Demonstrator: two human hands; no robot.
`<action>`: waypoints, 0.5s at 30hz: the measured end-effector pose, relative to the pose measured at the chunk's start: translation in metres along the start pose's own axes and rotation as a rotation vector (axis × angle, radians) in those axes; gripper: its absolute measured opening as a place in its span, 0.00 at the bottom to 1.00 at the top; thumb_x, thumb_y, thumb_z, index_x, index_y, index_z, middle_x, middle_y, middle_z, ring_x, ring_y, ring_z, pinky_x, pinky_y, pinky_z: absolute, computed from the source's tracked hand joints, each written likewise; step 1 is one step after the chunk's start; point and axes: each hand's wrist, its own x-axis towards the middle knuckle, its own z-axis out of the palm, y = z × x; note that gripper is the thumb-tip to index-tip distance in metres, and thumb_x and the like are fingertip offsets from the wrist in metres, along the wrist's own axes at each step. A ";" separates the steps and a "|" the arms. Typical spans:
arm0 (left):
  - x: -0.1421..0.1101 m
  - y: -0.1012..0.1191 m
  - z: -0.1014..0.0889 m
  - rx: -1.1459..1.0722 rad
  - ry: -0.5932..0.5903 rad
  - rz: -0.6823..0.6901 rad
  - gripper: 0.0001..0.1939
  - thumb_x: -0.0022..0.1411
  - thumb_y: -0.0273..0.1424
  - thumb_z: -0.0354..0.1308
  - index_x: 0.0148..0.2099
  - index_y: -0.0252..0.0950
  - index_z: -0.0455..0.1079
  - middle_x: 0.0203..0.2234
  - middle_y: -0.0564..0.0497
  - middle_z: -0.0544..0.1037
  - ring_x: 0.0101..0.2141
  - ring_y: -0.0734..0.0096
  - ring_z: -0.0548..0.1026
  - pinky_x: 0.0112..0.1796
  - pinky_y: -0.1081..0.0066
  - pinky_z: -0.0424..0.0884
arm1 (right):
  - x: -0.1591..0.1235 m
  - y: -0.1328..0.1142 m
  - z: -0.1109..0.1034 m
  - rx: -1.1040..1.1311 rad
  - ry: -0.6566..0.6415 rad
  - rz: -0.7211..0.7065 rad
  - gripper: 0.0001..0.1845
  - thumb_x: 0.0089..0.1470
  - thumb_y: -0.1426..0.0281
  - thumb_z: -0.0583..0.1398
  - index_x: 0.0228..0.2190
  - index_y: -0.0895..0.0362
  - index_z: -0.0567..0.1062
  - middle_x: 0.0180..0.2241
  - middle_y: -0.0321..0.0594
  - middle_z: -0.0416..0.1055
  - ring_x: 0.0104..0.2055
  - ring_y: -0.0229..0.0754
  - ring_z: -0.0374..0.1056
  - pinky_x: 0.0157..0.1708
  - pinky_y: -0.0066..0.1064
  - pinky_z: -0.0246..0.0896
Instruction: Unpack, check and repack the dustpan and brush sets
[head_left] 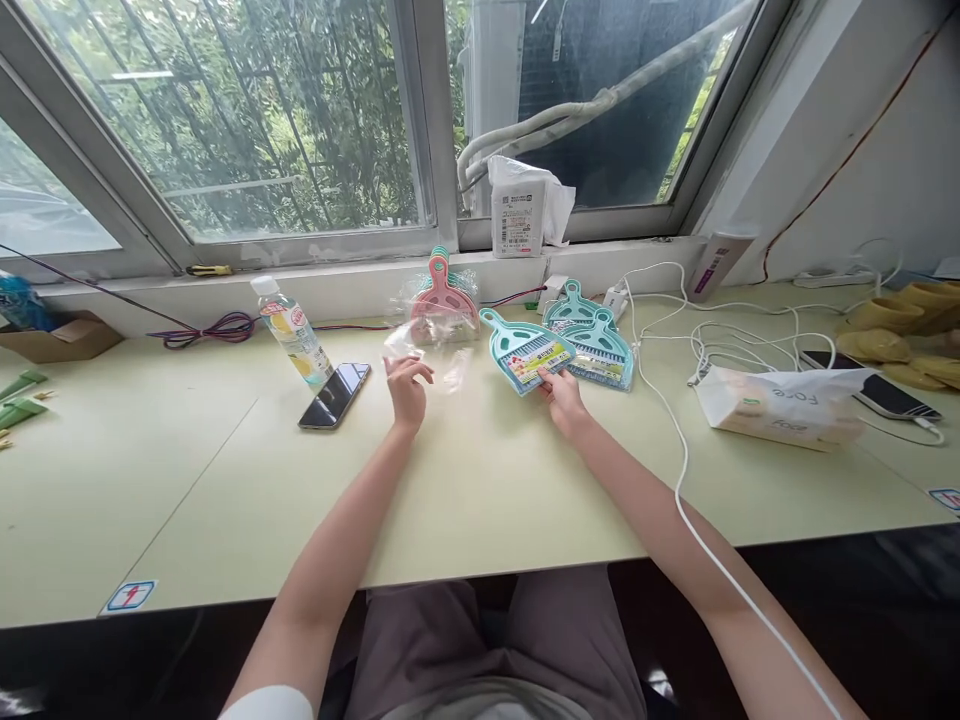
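Observation:
My right hand [564, 402] grips a teal mini dustpan [517, 338] by its lower edge, with a printed label across its front and the handle pointing up and left. More teal dustpans [602, 340] with bristles and labels lie just behind it on the right. My left hand [409, 390] is closed, fingers curled at a crumpled clear plastic bag [456, 368]; the exact grip is hard to see. Behind that bag, a stack of dustpans with a pink one [442, 297] in front leans near the wall, partly covered by clear plastic.
A bottle [296, 335] and a phone [335, 396] are left of my left hand. On the right sit a tissue pack [784, 405], tangled white cables [731, 345] and another phone [892, 395]. One white cable crosses over my right forearm. A white package [519, 218] stands on the sill.

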 end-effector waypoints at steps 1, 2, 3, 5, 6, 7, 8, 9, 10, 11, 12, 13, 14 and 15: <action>-0.003 -0.001 0.005 -0.015 -0.063 -0.023 0.19 0.46 0.15 0.41 0.19 0.41 0.66 0.25 0.55 0.78 0.41 0.68 0.75 0.66 0.52 0.41 | 0.003 -0.002 -0.002 0.024 0.015 -0.001 0.16 0.52 0.79 0.61 0.43 0.54 0.72 0.40 0.37 0.78 0.39 0.37 0.76 0.42 0.29 0.75; -0.005 -0.003 0.008 -0.013 -0.117 -0.052 0.20 0.45 0.15 0.41 0.19 0.41 0.68 0.24 0.55 0.78 0.39 0.68 0.76 0.66 0.52 0.43 | 0.006 -0.004 -0.005 0.045 0.024 -0.006 0.16 0.52 0.80 0.60 0.43 0.54 0.72 0.40 0.37 0.78 0.40 0.37 0.76 0.43 0.28 0.75; -0.006 -0.006 0.009 0.008 -0.160 -0.086 0.21 0.44 0.16 0.41 0.20 0.42 0.71 0.24 0.55 0.78 0.38 0.67 0.76 0.66 0.52 0.45 | 0.008 -0.006 -0.007 0.059 0.027 -0.012 0.16 0.52 0.80 0.60 0.43 0.54 0.72 0.40 0.37 0.78 0.40 0.37 0.76 0.43 0.28 0.75; -0.006 -0.011 0.009 0.088 -0.213 -0.142 0.22 0.46 0.17 0.43 0.24 0.43 0.75 0.27 0.53 0.79 0.39 0.65 0.76 0.65 0.51 0.47 | 0.012 -0.010 -0.010 0.056 0.018 -0.017 0.16 0.52 0.80 0.60 0.43 0.55 0.73 0.39 0.37 0.78 0.40 0.38 0.76 0.42 0.29 0.75; -0.005 -0.012 0.008 0.135 -0.231 -0.148 0.21 0.49 0.18 0.44 0.26 0.43 0.76 0.29 0.52 0.80 0.40 0.63 0.75 0.65 0.50 0.46 | 0.014 -0.012 -0.011 0.039 0.007 -0.008 0.16 0.53 0.80 0.60 0.43 0.55 0.73 0.38 0.38 0.78 0.39 0.38 0.76 0.42 0.30 0.76; -0.005 -0.013 0.007 0.177 -0.245 -0.137 0.20 0.53 0.20 0.45 0.29 0.43 0.77 0.31 0.51 0.80 0.42 0.62 0.75 0.65 0.49 0.46 | 0.015 -0.014 -0.012 0.011 -0.008 0.010 0.15 0.53 0.80 0.60 0.42 0.55 0.73 0.38 0.38 0.78 0.39 0.39 0.76 0.41 0.31 0.76; -0.005 -0.011 0.007 0.213 -0.256 -0.111 0.17 0.57 0.23 0.48 0.32 0.43 0.78 0.34 0.50 0.81 0.44 0.60 0.74 0.64 0.48 0.45 | 0.017 -0.016 -0.013 -0.024 -0.025 0.033 0.14 0.53 0.80 0.60 0.41 0.55 0.73 0.38 0.38 0.79 0.39 0.39 0.76 0.40 0.31 0.76; -0.006 -0.009 0.008 0.244 -0.265 -0.074 0.14 0.59 0.28 0.50 0.36 0.43 0.78 0.38 0.49 0.80 0.46 0.58 0.73 0.64 0.47 0.44 | 0.019 -0.019 -0.014 -0.065 -0.046 0.058 0.14 0.52 0.80 0.60 0.41 0.56 0.73 0.38 0.39 0.79 0.38 0.40 0.77 0.40 0.31 0.77; -0.008 -0.007 0.009 0.271 -0.280 -0.030 0.12 0.60 0.33 0.53 0.40 0.43 0.78 0.42 0.49 0.79 0.48 0.56 0.72 0.64 0.45 0.43 | 0.020 -0.023 -0.015 -0.111 -0.071 0.080 0.13 0.52 0.80 0.61 0.40 0.56 0.73 0.37 0.39 0.79 0.37 0.40 0.77 0.39 0.31 0.77; -0.009 -0.004 0.010 0.294 -0.304 0.014 0.12 0.59 0.37 0.56 0.43 0.43 0.77 0.46 0.48 0.78 0.51 0.53 0.70 0.64 0.44 0.41 | 0.022 -0.027 -0.017 -0.159 -0.102 0.098 0.13 0.51 0.80 0.61 0.40 0.57 0.73 0.37 0.40 0.79 0.36 0.40 0.77 0.38 0.31 0.77; -0.011 -0.001 0.012 0.317 -0.336 0.052 0.14 0.58 0.39 0.58 0.45 0.43 0.77 0.48 0.47 0.77 0.52 0.52 0.69 0.64 0.44 0.40 | 0.022 -0.031 -0.018 -0.205 -0.142 0.113 0.13 0.51 0.80 0.62 0.40 0.57 0.73 0.37 0.41 0.79 0.35 0.40 0.77 0.37 0.31 0.77; -0.012 0.000 0.013 0.337 -0.371 0.076 0.14 0.57 0.39 0.59 0.44 0.42 0.77 0.48 0.46 0.77 0.52 0.52 0.69 0.64 0.44 0.40 | 0.023 -0.035 -0.019 -0.251 -0.187 0.129 0.14 0.50 0.80 0.63 0.40 0.58 0.73 0.38 0.41 0.79 0.34 0.41 0.77 0.36 0.31 0.76; -0.013 0.001 0.014 0.357 -0.403 0.086 0.12 0.58 0.38 0.58 0.42 0.42 0.78 0.46 0.46 0.77 0.50 0.52 0.70 0.63 0.45 0.42 | 0.022 -0.038 -0.019 -0.294 -0.232 0.151 0.15 0.50 0.80 0.63 0.41 0.58 0.73 0.38 0.42 0.79 0.34 0.41 0.77 0.34 0.30 0.76; -0.013 0.001 0.013 0.375 -0.429 0.083 0.10 0.60 0.35 0.57 0.39 0.42 0.78 0.43 0.46 0.78 0.48 0.53 0.71 0.62 0.47 0.46 | 0.021 -0.041 -0.020 -0.333 -0.273 0.177 0.16 0.50 0.80 0.63 0.42 0.58 0.73 0.38 0.43 0.79 0.33 0.41 0.77 0.33 0.30 0.76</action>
